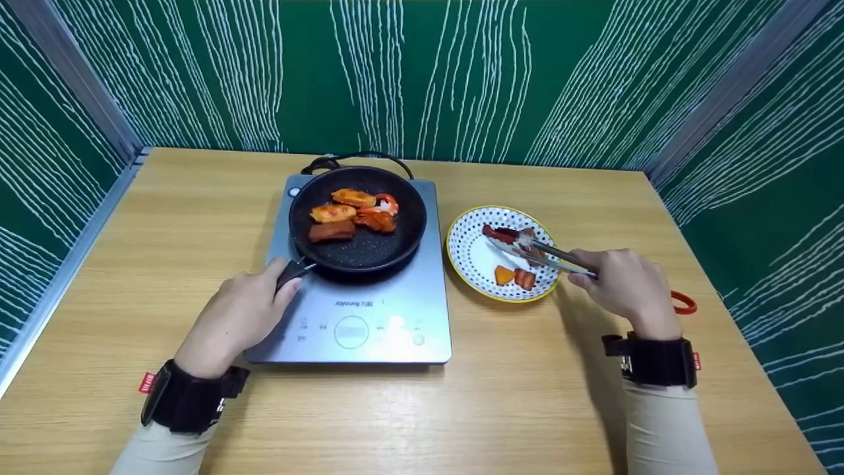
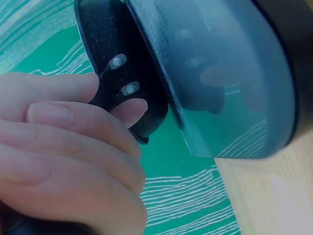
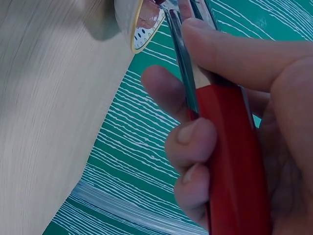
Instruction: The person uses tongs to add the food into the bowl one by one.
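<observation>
My left hand (image 1: pixel 234 313) grips the black handle (image 1: pixel 292 272) of a frying pan (image 1: pixel 362 256), thumb and fingers curled around it. The left wrist view shows the fingers (image 2: pixel 73 127) close against the pan's riveted end. Several food pieces lie in the pan: two yellow-orange ones (image 1: pixel 333 213), a reddish-brown slab (image 1: pixel 331 231), an orange-red piece (image 1: pixel 377 221) and a shrimp-like piece (image 1: pixel 389 204). My right hand (image 1: pixel 626 284) holds metal tongs (image 1: pixel 560 253) by their red grip (image 3: pixel 234 156). Their tips meet a dark red piece (image 1: pixel 499 234) over the dotted plate (image 1: pixel 469 254); the exact hold is unclear.
Under the pan is a silver induction cooker (image 1: pixel 402 297), its black cable (image 1: pixel 369 154) looping behind. More food, an orange piece (image 1: pixel 504 275) and a striped reddish piece (image 1: pixel 525 279), lies on the plate. Green, white-lined panels (image 1: pixel 428 79) border the wooden table (image 1: pixel 514 396).
</observation>
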The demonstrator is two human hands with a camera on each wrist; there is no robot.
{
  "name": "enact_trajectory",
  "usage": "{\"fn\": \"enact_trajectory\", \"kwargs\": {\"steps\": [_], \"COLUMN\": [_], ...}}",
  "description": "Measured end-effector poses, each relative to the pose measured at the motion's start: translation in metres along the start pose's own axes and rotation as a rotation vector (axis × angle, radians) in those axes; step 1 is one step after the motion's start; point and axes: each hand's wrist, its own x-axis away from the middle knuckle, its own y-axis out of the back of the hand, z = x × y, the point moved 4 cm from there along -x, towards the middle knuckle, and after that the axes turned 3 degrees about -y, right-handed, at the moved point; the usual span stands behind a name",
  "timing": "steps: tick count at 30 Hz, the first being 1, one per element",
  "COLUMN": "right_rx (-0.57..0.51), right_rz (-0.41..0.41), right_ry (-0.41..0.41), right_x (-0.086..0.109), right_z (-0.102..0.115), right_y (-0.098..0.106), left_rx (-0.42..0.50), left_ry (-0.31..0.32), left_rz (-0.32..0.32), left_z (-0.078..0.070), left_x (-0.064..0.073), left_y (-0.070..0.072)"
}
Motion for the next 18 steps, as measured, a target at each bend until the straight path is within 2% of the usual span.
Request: {"fn": "enact_trajectory", "kwargs": {"steps": [18], "right_rx": [0.008], "right_rz": [-0.020], "right_ry": [-0.002], "right_x": [-0.0006], "right_z": [0.0018], "right_y": [0.0035], "left_rx": [-0.018], "left_ry": [-0.006], "left_rz": [-0.023], "left_z": [-0.0002], "left_x": [0.0002], "left_y": [0.0013]}}
